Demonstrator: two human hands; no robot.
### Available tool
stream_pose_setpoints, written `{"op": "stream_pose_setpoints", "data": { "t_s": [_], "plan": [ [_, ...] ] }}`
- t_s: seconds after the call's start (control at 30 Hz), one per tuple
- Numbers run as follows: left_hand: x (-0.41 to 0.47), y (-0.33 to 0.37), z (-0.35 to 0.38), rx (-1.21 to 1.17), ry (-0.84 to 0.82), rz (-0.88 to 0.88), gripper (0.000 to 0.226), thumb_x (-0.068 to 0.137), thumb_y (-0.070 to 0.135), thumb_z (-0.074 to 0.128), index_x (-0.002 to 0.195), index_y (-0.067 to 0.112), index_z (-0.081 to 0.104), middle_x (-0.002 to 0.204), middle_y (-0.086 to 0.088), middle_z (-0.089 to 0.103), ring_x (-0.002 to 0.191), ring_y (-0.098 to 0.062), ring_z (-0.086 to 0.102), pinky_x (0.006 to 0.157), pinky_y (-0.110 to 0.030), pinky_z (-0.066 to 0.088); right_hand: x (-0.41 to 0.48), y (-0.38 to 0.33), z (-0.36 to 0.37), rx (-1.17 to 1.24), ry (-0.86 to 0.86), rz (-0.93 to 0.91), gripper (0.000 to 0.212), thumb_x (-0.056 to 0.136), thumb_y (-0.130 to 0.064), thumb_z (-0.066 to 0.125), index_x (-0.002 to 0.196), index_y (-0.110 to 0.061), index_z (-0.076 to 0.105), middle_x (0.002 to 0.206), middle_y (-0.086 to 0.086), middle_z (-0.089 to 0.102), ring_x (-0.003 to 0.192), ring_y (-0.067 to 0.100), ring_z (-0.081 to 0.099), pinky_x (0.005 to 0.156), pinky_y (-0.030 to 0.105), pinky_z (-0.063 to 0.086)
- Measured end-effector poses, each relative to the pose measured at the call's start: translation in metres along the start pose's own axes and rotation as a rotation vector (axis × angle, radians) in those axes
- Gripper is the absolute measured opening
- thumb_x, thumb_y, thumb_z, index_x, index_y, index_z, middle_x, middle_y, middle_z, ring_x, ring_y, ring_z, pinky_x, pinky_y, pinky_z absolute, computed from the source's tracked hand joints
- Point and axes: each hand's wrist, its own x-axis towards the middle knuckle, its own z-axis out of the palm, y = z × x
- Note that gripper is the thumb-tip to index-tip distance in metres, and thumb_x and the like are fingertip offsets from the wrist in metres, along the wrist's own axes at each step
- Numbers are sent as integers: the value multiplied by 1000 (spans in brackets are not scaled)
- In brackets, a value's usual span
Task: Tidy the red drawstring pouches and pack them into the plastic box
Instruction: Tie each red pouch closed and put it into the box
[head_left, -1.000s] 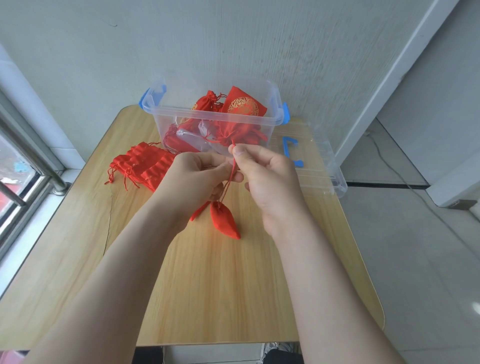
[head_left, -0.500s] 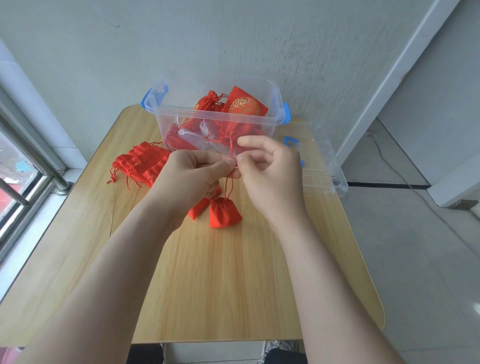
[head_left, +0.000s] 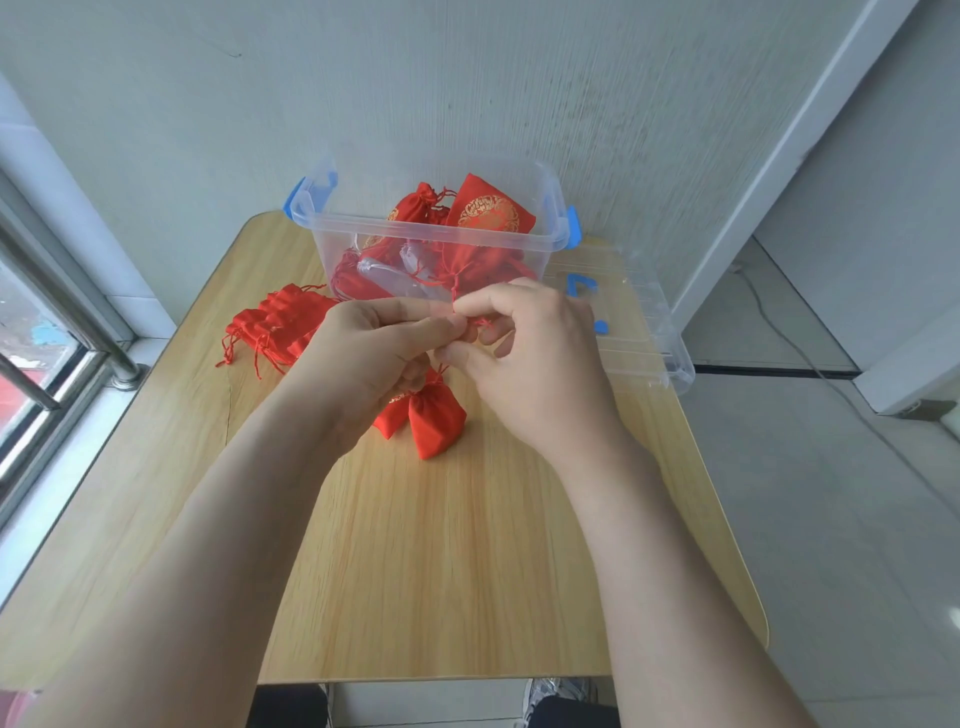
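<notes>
Red pouch hangs just above the table, near the plastic box. Left hand and right hand both pinch its drawstring.

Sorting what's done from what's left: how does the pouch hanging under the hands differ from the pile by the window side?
The hanging pouch is single, cinched shut and plump; the pile is several pouches lying flat. Both hands pinch its cord; the pile lies untouched. Both are plain red.

Small plain red fabric pouch, no print. Clear plastic box has blue latches; the flat red pouch with a gold round motif sits inside.
</notes>
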Motion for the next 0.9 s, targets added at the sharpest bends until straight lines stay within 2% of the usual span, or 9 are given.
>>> {"op": "stream_pose_setpoints", "data": {
  "t_s": [0.17, 0.27, 0.33, 0.47, 0.53, 0.6, 0.73, 0.83, 0.9],
  "plan": [
    [0, 1, 2, 119, 18, 29, 11, 94, 20, 77, 99, 14, 85, 84, -17, 59, 62, -19, 41, 69, -39, 38, 1, 5, 6, -79, 35, -47, 18, 84, -15, 88, 100, -23, 83, 89, -6, 69, 75, 9, 64, 74, 31, 57],
    [0, 4, 5, 140, 28, 21, 20, 96, 10, 67, 99, 16, 86, 83, -15, 67, 61, -19, 47, 67, -34, 43, 2, 9, 6, -101, 58, -67, 21, 83, -13, 89, 103, -18, 85, 92, -2, 72, 79, 13, 68, 76, 33, 58],
    [-1, 6, 7, 139, 21, 3, 25, 96, 6, 64, 99, 16, 86, 84, -12, 69, 60, -19, 45, 63, -33, 41, 2, 12, 6, -121, 51, -77, 22, 83, -14, 90, 105, -17, 85, 93, -1, 72, 80, 14, 68, 76, 35, 59],
    [-4, 8, 10, 192, 43, 18, 21, 96, 5, 63, 96, 9, 84, 75, -8, 69, 56, -17, 44, 57, -28, 41, 1, 12, 5, -149, 7, -81, 19, 86, -14, 87, 104, -17, 86, 90, 3, 71, 80, 23, 69, 73, 42, 59],
    [-5, 8, 11, 227, 21, 25, 22, 96, 5, 64, 99, 11, 84, 90, -24, 72, 57, -16, 47, 61, -30, 44, 1, 10, 3, -176, -23, -77, 12, 88, -15, 85, 99, -20, 87, 86, 4, 69, 78, 25, 67, 72, 42, 58],
    [-5, 7, 11, 238, 14, 31, 26, 93, 3, 63, 108, 14, 82, 97, -28, 71, 59, -15, 51, 63, -30, 45, 1, 10, 2, -233, -51, -53, 10, 91, -14, 82, 95, -22, 87, 84, 3, 66, 78, 27, 65, 71, 43, 57],
    [-6, 7, 13, 251, 103, 73, 38, 86, -5, 61, 115, 16, 72, 104, 1, 77, 61, -8, 61, 60, -21, 53, -1, 12, 5, -336, -80, 29, 11, 94, -11, 77, 95, -19, 84, 90, 4, 69, 84, 28, 66, 74, 43, 57],
    [-6, 2, 9, 374, 219, 118, 35, 80, -7, 68, 103, 20, 71, 83, -1, 77, 68, -18, 68, 63, -34, 57, -1, 13, 4, -284, -88, 114, 9, 95, -17, 75, 93, -20, 84, 89, 1, 75, 85, 25, 69, 75, 39, 56],
    [-3, -3, 4, 510, 341, 127, 27, 80, -4, 71, 89, 21, 72, 74, -6, 76, 64, -12, 70, 59, -28, 53, 1, 14, -1, -163, -92, 199, 12, 95, -15, 76, 90, -21, 84, 77, -9, 74, 77, 10, 68, 71, 29, 53]
  ]
}}
